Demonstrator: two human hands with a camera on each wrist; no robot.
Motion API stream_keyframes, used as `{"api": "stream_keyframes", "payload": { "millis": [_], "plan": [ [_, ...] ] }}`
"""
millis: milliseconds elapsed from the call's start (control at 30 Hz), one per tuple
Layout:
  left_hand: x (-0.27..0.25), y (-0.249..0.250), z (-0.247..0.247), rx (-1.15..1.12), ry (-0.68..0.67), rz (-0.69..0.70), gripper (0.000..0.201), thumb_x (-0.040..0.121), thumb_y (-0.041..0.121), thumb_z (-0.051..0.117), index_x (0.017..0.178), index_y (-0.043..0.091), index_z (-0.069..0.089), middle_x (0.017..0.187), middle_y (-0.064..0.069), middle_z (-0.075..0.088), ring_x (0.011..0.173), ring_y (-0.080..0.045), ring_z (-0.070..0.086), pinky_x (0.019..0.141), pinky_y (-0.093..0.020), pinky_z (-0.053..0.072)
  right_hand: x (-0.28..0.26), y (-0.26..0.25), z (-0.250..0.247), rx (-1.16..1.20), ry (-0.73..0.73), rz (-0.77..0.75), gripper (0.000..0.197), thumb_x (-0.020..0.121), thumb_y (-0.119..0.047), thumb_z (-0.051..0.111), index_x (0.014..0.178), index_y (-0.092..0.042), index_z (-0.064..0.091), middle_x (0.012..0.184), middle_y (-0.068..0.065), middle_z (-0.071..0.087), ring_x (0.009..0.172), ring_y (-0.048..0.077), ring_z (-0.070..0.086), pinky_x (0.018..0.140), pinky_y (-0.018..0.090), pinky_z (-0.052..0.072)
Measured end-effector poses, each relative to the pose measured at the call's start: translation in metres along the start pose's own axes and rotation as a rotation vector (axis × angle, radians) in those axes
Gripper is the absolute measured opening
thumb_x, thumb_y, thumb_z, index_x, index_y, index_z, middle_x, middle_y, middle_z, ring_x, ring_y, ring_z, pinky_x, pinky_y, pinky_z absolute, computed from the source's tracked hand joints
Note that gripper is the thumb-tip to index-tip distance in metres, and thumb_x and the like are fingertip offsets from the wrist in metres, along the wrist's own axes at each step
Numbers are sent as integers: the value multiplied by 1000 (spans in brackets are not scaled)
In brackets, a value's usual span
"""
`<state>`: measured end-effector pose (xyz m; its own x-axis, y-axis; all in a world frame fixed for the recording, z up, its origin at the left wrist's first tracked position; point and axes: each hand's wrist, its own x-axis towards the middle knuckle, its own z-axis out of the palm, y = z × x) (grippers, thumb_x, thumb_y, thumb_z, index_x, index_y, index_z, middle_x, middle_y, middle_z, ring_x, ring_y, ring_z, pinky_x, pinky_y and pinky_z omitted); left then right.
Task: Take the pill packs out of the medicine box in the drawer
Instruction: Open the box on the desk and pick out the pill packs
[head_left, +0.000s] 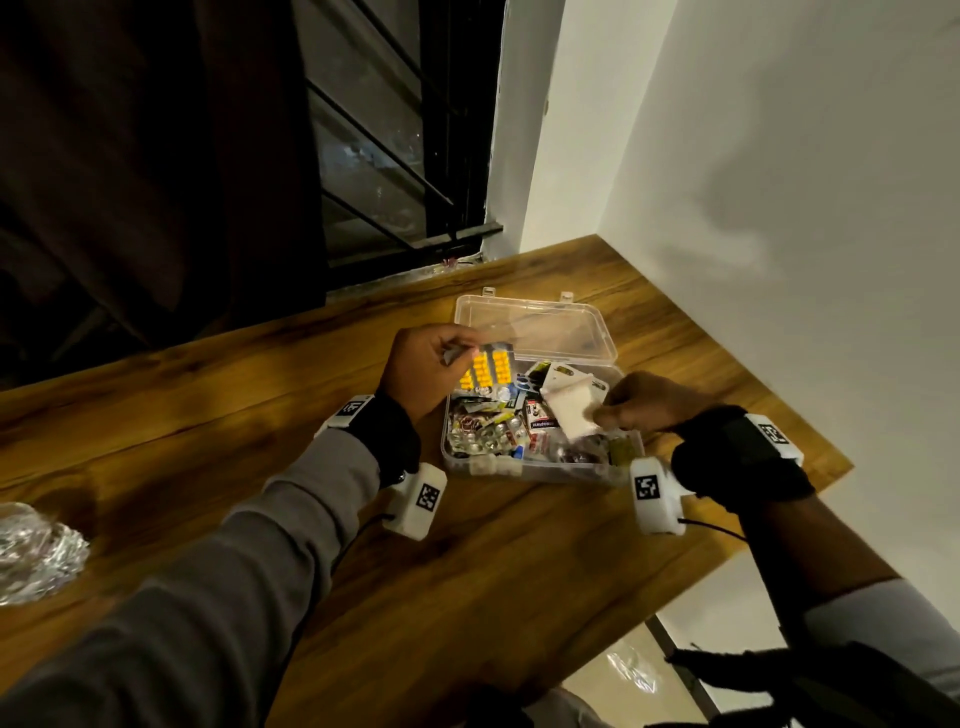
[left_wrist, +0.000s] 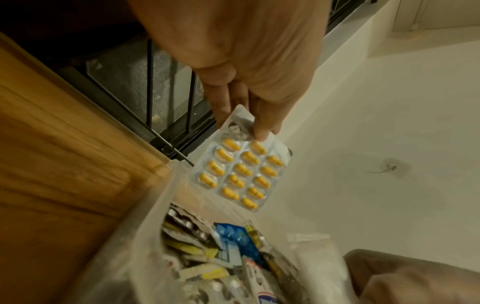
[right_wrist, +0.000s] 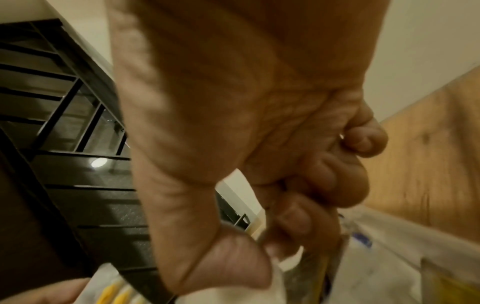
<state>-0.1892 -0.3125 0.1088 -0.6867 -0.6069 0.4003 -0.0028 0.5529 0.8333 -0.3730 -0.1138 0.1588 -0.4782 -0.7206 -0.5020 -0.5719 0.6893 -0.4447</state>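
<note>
A clear plastic medicine box (head_left: 543, 470) stands open on the wooden table, its lid (head_left: 535, 327) tipped back and many blister packs inside. My left hand (head_left: 431, 364) pinches the top end of a blister pack of yellow capsules (head_left: 485, 370) (left_wrist: 240, 167) and holds it just above the box's left side. The left hand (left_wrist: 249, 115) grips that pack between thumb and fingertips. My right hand (head_left: 639, 405) (right_wrist: 280, 232) pinches a white packet (head_left: 569, 410) over the box's right half; its fingers are curled.
The wooden table (head_left: 218, 415) runs into a corner against a white wall (head_left: 805, 182). A barred window (head_left: 384, 156) lies behind the box. A crumpled foil-like lump (head_left: 36, 553) lies at the table's left edge. The table's right edge drops off beside my right wrist.
</note>
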Motion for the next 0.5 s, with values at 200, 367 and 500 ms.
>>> {"api": "stream_keyframes", "payload": {
  "millis": [200, 367, 500],
  "plan": [
    [-27, 0, 13, 138, -371, 180, 8, 80, 6, 66, 85, 4, 72, 86, -11, 70, 78, -18, 65, 74, -29, 56, 0, 7, -9, -76, -39, 107, 7, 86, -25, 68, 86, -20, 63, 74, -10, 55, 74, 8, 54, 79, 28, 40],
    [-53, -2, 29, 220, -438, 265, 11, 79, 6, 68, 89, 6, 71, 93, -9, 68, 83, -18, 64, 75, -27, 56, -2, 1, -11, -276, 83, 144, 31, 82, -35, 71, 106, -15, 66, 98, 2, 67, 88, 18, 59, 77, 28, 41],
    [-58, 0, 33, 195, -422, 217, 13, 80, 7, 67, 92, 6, 72, 97, -8, 69, 88, -19, 63, 80, -28, 54, 0, -14, -1, -314, 339, 36, 27, 82, -45, 68, 98, -24, 65, 105, 2, 67, 94, 20, 63, 73, 28, 45]
  ]
}}
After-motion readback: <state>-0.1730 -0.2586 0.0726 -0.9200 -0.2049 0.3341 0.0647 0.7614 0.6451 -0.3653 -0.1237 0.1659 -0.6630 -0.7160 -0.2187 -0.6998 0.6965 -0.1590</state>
